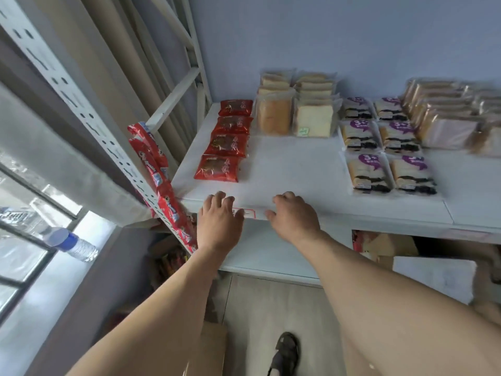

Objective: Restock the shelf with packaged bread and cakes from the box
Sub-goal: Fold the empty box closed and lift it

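- White shelf point(284, 169) against a pale blue wall point(339, 36); perforated upright point(81, 109) at left, window point(32, 226) beyond.
- On the shelf: red packs point(225, 143) in a column at left, bread point(295, 109) stacked at the back, purple-labelled cakes point(385, 147) in two columns at right.
- Left hand point(219, 221) and right hand point(294, 215) at the shelf's front edge, fingers loosely curled, holding nothing.
- Cardboard box point(211, 346) on the floor below, partly seen.

Head view, down onto shelf point(284, 169)
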